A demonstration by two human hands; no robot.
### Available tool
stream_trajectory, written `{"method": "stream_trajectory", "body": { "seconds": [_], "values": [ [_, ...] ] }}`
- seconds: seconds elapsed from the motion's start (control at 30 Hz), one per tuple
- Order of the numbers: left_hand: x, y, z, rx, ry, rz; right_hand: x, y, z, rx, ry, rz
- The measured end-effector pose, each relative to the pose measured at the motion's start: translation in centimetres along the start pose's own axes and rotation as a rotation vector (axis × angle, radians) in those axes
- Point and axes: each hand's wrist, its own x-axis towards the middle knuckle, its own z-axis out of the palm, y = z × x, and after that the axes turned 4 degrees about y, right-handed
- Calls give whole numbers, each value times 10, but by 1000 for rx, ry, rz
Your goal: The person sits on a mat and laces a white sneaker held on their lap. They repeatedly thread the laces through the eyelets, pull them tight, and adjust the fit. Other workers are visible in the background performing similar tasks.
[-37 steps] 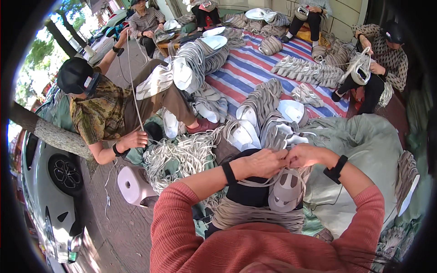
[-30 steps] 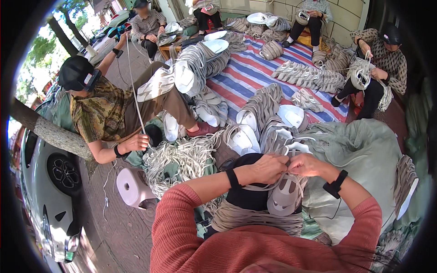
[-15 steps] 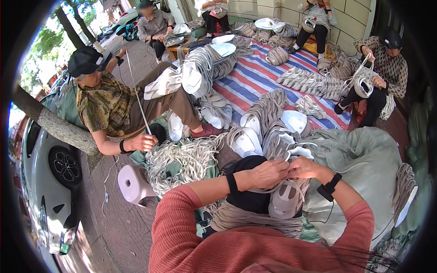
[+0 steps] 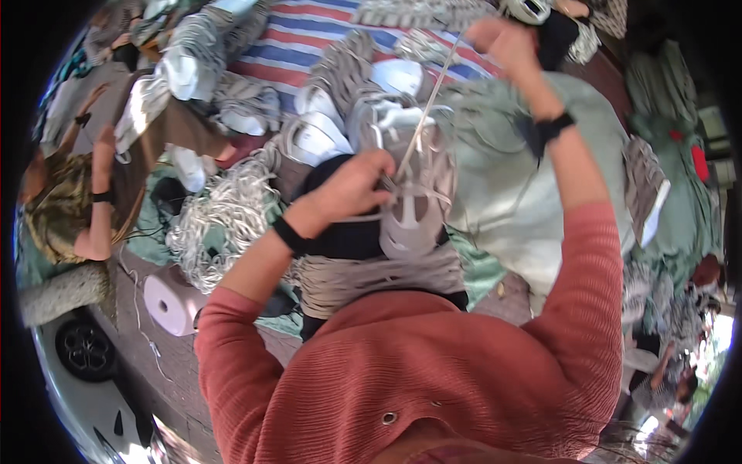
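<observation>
A beige-and-white shoe upper [image 4: 410, 228] rests on my lap with its toe toward me. My left hand [image 4: 352, 185] is closed on its left edge, near the eyelets. From the eyelet area a pale shoelace [image 4: 427, 112] runs taut up to the right. My right hand [image 4: 506, 48], raised far forward and smeared by motion, pinches the upper end of this lace. Across my lap, under the toe, lies a stack of beige shoe uppers [image 4: 371, 282].
Tangled white laces [image 4: 220, 220] lie at left, beside a pink stool [image 4: 171, 301]. More shoe uppers [image 4: 313, 139] lie ahead, by a striped sheet [image 4: 309, 35]. A large pale sack [image 4: 510, 205] bulges at right. A co-worker [image 4: 66, 193] sits at far left.
My hands were together at the shoe upper. My right hand has swung forward and up, drawing the shoelace out straight, while my left stays at the shoe. The view has tilted down.
</observation>
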Motion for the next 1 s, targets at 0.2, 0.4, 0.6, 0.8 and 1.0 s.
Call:
{"method": "stream_trajectory", "body": {
  "seconds": [0.2,0.4,0.6,0.8,1.0],
  "values": [
    [-4,6,-10,-214,257,49,-18,54,-33,-879,-111,78],
    [-15,22,0,262,196,-89,-111,-59,45,136,-496,-442],
    [-6,27,9,428,152,44,-130,-105,65,-49,-674,-664],
    [-5,28,-4,481,249,88,-89,-79,57,-259,-507,-852],
    [-6,21,15,167,304,-104,42,24,-64,-821,-236,-459]
  ]
}}
